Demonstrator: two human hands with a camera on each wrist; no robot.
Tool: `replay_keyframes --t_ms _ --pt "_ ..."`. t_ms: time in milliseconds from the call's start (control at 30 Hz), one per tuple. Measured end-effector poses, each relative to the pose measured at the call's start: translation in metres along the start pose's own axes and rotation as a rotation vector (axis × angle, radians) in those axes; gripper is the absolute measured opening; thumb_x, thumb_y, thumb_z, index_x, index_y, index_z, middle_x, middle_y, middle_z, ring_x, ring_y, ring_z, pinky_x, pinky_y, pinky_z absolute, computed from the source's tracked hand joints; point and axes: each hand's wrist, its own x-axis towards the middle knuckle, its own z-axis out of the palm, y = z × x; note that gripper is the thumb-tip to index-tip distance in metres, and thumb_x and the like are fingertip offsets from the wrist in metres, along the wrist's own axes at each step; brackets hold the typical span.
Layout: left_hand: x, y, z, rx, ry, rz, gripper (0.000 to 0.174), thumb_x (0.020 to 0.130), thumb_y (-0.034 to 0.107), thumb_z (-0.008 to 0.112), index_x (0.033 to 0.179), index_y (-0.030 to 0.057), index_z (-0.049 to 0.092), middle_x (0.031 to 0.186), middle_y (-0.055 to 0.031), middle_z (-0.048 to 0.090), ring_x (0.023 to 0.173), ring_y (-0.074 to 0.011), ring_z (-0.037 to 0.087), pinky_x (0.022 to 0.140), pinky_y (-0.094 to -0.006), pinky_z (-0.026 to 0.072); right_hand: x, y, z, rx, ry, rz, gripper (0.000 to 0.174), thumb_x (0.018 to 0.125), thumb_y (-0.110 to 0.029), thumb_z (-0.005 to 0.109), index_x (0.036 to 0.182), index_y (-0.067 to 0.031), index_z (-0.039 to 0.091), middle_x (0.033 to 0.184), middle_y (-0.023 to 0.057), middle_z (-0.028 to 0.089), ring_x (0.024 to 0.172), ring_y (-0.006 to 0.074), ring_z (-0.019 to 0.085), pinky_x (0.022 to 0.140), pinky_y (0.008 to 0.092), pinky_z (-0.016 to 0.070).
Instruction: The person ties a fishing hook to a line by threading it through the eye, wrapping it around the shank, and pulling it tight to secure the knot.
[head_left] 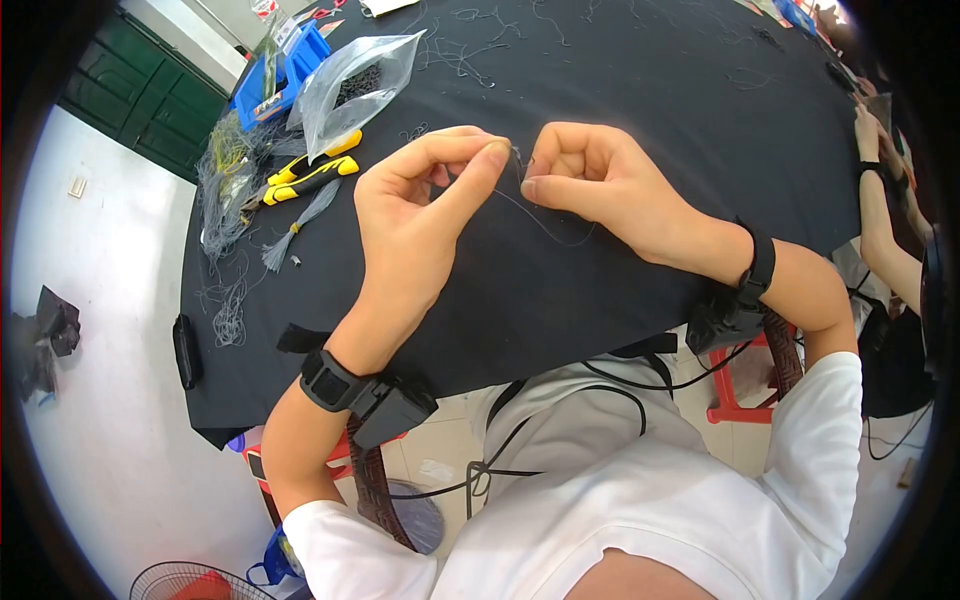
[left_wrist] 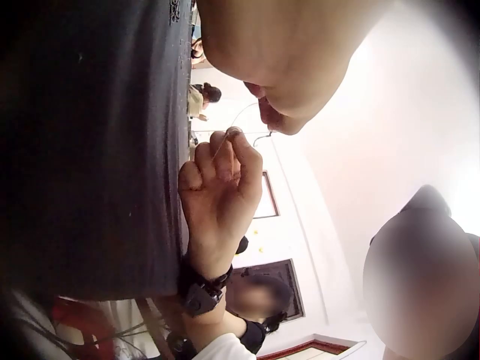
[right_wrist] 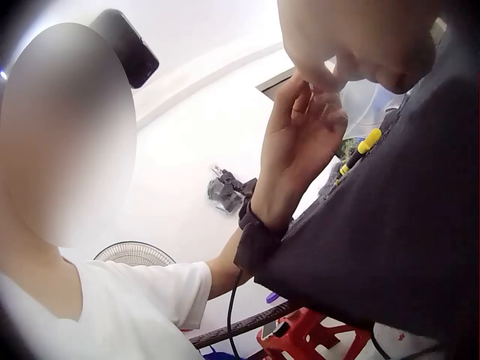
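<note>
Pressed together at the tips, the thumb and pointing finger of the left hand (head_left: 402, 205) had hold of a thin, grey, bendy thread (head_left: 548, 234), with no gap showing. Just beside that pinch, the right hand (head_left: 610, 185) held the thread too, its thumb against its curled pointing finger. So the thread was between the two grips, and a loose curve of it bowed out on the person's side of them. A tiny, dark, curved bit (left_wrist: 262, 137), maybe a hook, poked out by the left fingertips, but it was too small to be sure.

The step in hand looked like looping or tying the thread. The next move seemed to call for a still left pinch and small, careful pulls from the right.

Both hands were up above the smooth black cloth (head_left: 650, 90), elbows bent, with the tips pointing in at each other. Left of the grip lay pliers with yellow-and-black handles (head_left: 310, 183), and near them a tied bunch of pale grey threads (head_left: 283, 248).
</note>
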Motion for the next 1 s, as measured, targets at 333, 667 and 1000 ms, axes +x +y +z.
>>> replay_keyframes --t_ms 333,667,1000 --pt "0.001 -0.006 0.0 0.127 0.026 0.021 0.01 0.075 0.007 0.068 0.084 0.0026 0.069 0.082 -0.0007 0.065 0.07 -0.004 0.046 0.063 -0.0198 0.0326 -0.009 -0.011 0.006 -0.322 -0.001 -0.331 0.01 0.077 -0.004 0.061 0.074 -0.003 0.052 0.054 -0.0066 0.034 0.05 0.0013 0.029 0.046 0.0203 0.0238" --pt "0.001 -0.001 0.003 0.292 -0.149 0.131 0.008 0.074 0.006 0.068 0.081 0.0022 0.068 0.081 -0.0021 0.066 0.07 -0.006 0.049 0.065 -0.0208 0.0372 -0.006 -0.021 -0.003 -0.444 0.061 -0.478 0.007 0.079 -0.005 0.062 0.08 -0.0023 0.055 0.055 -0.0068 0.034 0.05 0.0006 0.029 0.045 0.02 0.0235" --pt "0.001 0.0 0.001 0.162 -0.285 -0.023 0.01 0.077 0.003 0.067 0.086 -0.0012 0.067 0.088 -0.0044 0.064 0.075 -0.0063 0.052 0.068 -0.0205 0.0397 0.003 -0.011 -0.012 -0.294 0.131 -0.335 0.01 0.083 -0.01 0.06 0.084 -0.0001 0.056 0.057 -0.0074 0.044 0.051 -0.0016 0.035 0.045 0.0171 0.027"
